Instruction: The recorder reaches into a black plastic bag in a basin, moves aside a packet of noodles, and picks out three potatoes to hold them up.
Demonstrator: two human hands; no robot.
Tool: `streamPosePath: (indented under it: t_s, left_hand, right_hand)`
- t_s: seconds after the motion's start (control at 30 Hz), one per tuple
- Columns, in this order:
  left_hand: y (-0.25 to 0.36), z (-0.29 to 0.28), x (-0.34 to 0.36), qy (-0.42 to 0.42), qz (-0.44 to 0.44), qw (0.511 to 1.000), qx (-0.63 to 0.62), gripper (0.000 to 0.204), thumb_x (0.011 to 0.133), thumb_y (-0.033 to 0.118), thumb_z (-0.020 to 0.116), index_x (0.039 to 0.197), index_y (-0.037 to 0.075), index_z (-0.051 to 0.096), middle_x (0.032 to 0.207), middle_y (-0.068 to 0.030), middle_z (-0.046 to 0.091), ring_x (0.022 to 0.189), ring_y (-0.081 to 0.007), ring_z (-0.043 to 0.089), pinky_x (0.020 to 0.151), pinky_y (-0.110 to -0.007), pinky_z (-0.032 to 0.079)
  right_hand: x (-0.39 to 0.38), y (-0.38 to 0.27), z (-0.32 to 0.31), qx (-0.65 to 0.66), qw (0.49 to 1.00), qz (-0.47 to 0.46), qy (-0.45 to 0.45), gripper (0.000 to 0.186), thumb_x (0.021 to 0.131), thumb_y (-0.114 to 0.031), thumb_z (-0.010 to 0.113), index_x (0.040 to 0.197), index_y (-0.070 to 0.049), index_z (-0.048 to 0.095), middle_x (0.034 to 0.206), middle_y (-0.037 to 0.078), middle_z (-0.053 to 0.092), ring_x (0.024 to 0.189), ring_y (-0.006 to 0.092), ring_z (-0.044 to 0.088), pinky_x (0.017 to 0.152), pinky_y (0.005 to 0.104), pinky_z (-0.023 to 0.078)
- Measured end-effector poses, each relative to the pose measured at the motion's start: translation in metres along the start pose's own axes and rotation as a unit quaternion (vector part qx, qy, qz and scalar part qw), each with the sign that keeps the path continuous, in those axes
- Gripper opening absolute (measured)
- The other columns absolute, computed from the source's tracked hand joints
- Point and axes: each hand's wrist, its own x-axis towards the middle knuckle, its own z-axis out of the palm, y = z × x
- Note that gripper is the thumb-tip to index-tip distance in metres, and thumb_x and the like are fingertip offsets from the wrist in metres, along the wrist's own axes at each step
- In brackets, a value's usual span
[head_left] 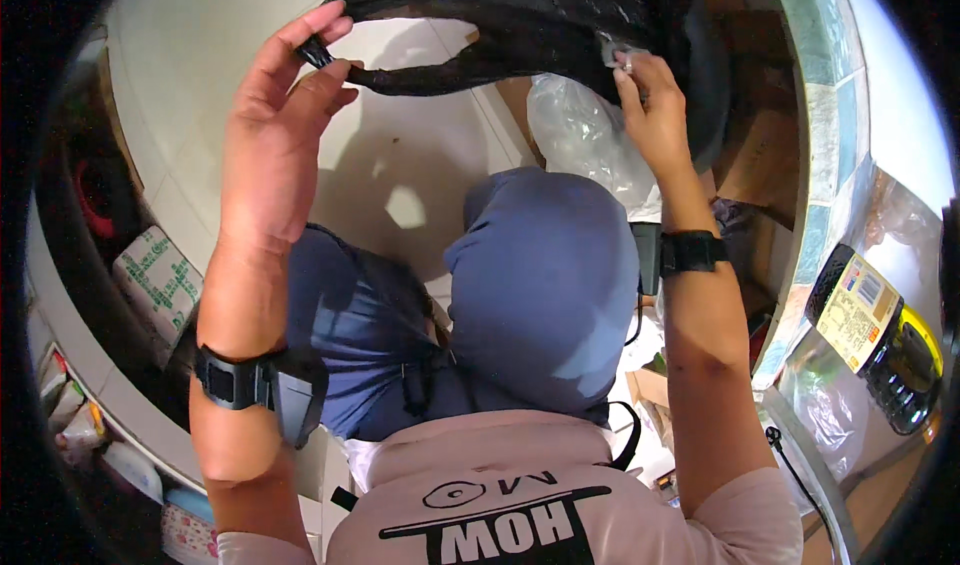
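Note:
A black plastic bag [520, 30] is stretched between my hands at the top of the head view. My left hand [280, 95] pinches a narrow, gathered strip of it, perhaps a handle, between thumb and fingers. At the other side, my right hand [655, 105] has its fingertips closed on the bag's edge, where a small pale, translucent bit shows. The bag's near edge sags in a curve over the tiled floor. Just below my right hand is a crumpled clear plastic bag [580, 140], partly hidden by my knee and forearm.
My bent knees [545, 285] are below my hands. Cardboard boxes [765, 165] stand to the right beside a tiled ledge [832, 135]. On that side lies a dark bottle with a yellow handle [895, 360]. A green-and-white box [158, 280] sits at left.

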Motion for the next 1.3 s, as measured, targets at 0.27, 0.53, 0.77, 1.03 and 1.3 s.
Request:
streamPosePath:
  t_s: [0.27, 0.53, 0.77, 1.03, 1.3]
  left_hand:
    - [-0.009, -0.005, -0.009, -0.001, -0.021, 1.000, -0.009, 0.032, 0.084, 0.001, 0.048, 0.116, 0.006, 0.052, 0.111, -0.0043, 0.056, 0.090, -0.0093, 0.052, 0.079, -0.024, 0.042]
    - [-0.009, -0.004, -0.012, -0.007, -0.029, 1.000, 0.009, 0.033, 0.084, 0.001, 0.048, 0.116, 0.006, 0.052, 0.111, -0.0042, 0.056, 0.090, -0.0093, 0.052, 0.078, -0.023, 0.042]
    - [-0.014, -0.011, -0.015, 0.000, -0.044, 0.999, 0.000, 0.033, 0.083, 0.000, 0.048, 0.115, 0.006, 0.053, 0.111, -0.0037, 0.056, 0.089, -0.0088, 0.051, 0.078, -0.023, 0.042]
    - [-0.022, -0.016, -0.011, -0.037, -0.042, 0.998, 0.003, 0.033, 0.088, 0.006, 0.045, 0.120, 0.010, 0.050, 0.117, -0.0034, 0.053, 0.094, -0.0107, 0.051, 0.081, -0.024, 0.040]
    - [-0.017, -0.015, -0.008, -0.013, -0.065, 0.998, -0.022, 0.034, 0.084, -0.001, 0.047, 0.116, 0.007, 0.052, 0.112, -0.0045, 0.055, 0.091, -0.0096, 0.052, 0.078, -0.024, 0.042]
  right_hand:
    - [-0.029, 0.052, -0.066, -0.267, 0.930, 0.224, 0.116, 0.042, 0.085, -0.035, 0.049, 0.115, -0.005, 0.055, 0.117, 0.019, 0.053, 0.106, 0.0294, 0.052, 0.090, 0.0373, 0.039]
    - [-0.032, 0.167, -0.116, -0.616, 0.781, 0.010, 0.098, 0.063, 0.084, -0.049, 0.047, 0.132, -0.011, 0.036, 0.133, 0.017, 0.038, 0.121, 0.0361, 0.035, 0.100, 0.0486, 0.026]
    - [-0.085, 0.069, -0.089, -0.553, 0.801, 0.212, 0.091, 0.058, 0.078, -0.054, 0.051, 0.115, -0.009, 0.050, 0.115, 0.017, 0.050, 0.108, 0.0380, 0.044, 0.096, 0.0483, 0.031]
    - [-0.199, 0.102, -0.093, -0.596, 0.767, 0.239, -0.002, 0.064, 0.072, -0.053, 0.050, 0.113, -0.005, 0.051, 0.115, 0.016, 0.048, 0.110, 0.0439, 0.038, 0.093, 0.0556, 0.029]
    - [-0.146, 0.091, -0.115, -0.467, 0.805, 0.364, 0.030, 0.043, 0.073, -0.048, 0.054, 0.092, -0.010, 0.056, 0.094, 0.016, 0.058, 0.085, 0.0367, 0.056, 0.072, 0.0485, 0.044]
